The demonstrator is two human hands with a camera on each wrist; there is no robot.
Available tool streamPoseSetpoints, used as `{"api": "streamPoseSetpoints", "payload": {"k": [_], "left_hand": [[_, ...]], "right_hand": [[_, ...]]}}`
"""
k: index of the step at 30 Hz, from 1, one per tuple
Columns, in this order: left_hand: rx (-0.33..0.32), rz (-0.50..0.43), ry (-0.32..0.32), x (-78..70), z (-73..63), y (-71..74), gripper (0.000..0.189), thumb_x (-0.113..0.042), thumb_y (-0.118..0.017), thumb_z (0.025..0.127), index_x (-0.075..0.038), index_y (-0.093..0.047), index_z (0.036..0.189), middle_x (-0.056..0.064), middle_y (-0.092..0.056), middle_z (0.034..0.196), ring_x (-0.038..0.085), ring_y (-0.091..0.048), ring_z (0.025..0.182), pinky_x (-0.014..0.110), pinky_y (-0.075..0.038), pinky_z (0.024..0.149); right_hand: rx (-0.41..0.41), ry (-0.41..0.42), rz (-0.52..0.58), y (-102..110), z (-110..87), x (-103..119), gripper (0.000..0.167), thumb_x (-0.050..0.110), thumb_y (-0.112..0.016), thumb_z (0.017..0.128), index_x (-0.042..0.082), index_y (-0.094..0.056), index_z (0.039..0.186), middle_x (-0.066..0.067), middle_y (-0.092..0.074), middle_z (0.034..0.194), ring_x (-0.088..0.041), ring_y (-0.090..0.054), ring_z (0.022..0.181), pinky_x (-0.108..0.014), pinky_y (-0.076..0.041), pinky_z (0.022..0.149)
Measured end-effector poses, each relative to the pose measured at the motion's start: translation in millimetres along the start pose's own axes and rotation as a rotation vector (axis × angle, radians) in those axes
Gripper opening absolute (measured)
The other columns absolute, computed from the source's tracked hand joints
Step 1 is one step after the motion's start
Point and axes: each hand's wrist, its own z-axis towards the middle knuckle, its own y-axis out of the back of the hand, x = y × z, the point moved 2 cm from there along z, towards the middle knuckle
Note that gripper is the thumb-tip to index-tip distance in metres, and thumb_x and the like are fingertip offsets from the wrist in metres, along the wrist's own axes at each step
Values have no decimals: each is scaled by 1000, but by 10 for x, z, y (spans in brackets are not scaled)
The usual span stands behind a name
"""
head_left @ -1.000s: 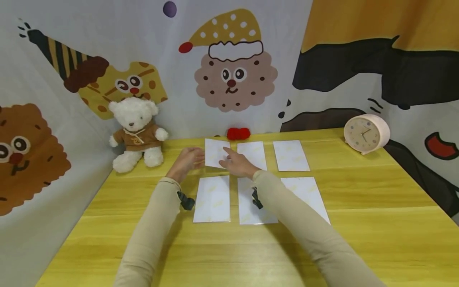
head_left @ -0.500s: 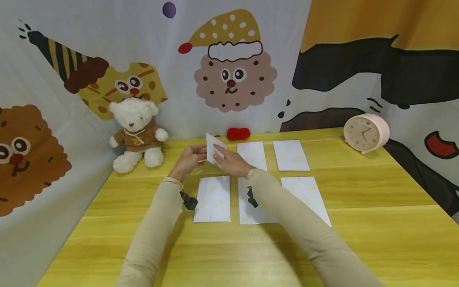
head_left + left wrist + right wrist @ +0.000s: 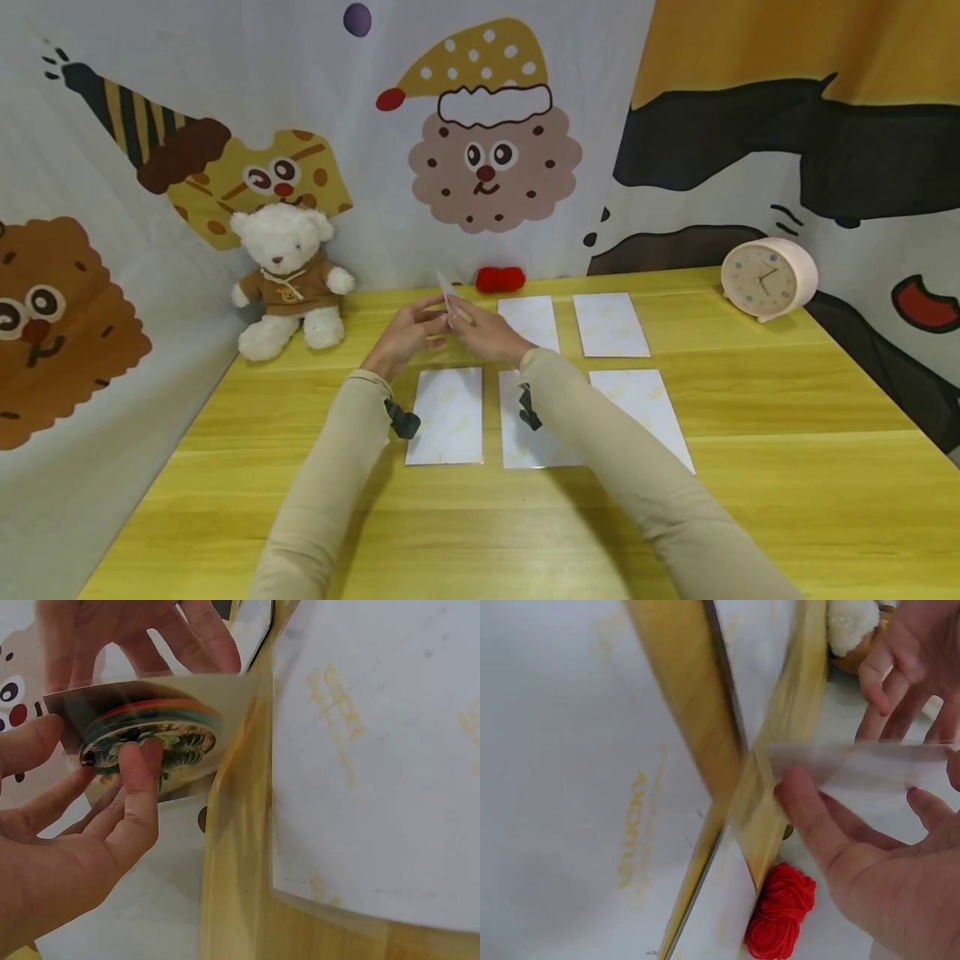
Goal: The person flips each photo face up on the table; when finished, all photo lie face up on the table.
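Observation:
My left hand [image 3: 408, 333] and right hand [image 3: 483, 333] hold a glossy photo card [image 3: 172, 750] between them above the back left of the table. The card stands nearly edge-on in the head view. Its picture, a round thing with a red and teal rim, faces the left hand. In the left wrist view the left thumb [image 3: 139, 772] lies against the picture, and another finger meets the card's edge. Seen from the right wrist, the card's white back [image 3: 855, 766] faces the right hand, whose thumb [image 3: 802, 791] is at its lower edge.
White-backed cards lie in two rows: front left [image 3: 445, 417], front middle [image 3: 536, 437], front right [image 3: 637, 408], back middle [image 3: 528, 317], back right [image 3: 611, 325]. Behind stand a white teddy bear [image 3: 281, 258], red yarn [image 3: 500, 279] and a pink clock [image 3: 765, 279]; a printed curtain [image 3: 637, 150] backs the table.
The card, earlier showing its white back to the head camera, has swung round until nearly edge-on. The left hand has moved right, and the two hands have drawn closer together.

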Motion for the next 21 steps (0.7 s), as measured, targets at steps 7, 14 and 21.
{"api": "streamPoseSetpoints", "payload": {"k": [7, 14, 21], "left_hand": [[0, -33, -29, -33, -24, -29, 55, -12, -54, 103, -19, -37, 156, 20, -49, 150, 36, -53, 134, 56, -42, 115], [-15, 50, -60, -76, -48, -87, 53, -15, -57, 103, -22, -42, 153, 18, -49, 150, 36, -51, 135, 56, -46, 111], [-46, 281, -131, -126, -85, -153, 50, -16, -62, 99, -18, -51, 148, 17, -56, 144, 36, -58, 129, 47, -54, 102]], "right_hand": [[-30, 6, 253, 39, 25, 49, 53, 32, -46, 107, 33, -31, 158, -18, -58, 138, -38, -64, 121, -50, -56, 100], [-50, 52, 389, 81, 14, 103, 54, 24, -46, 108, 18, -29, 159, -21, -54, 133, -39, -66, 113, -55, -58, 91], [-67, 98, 408, 108, 0, 118, 67, 2, -44, 102, 14, -16, 162, -27, -57, 134, -37, -69, 104, -57, -56, 95]]}}
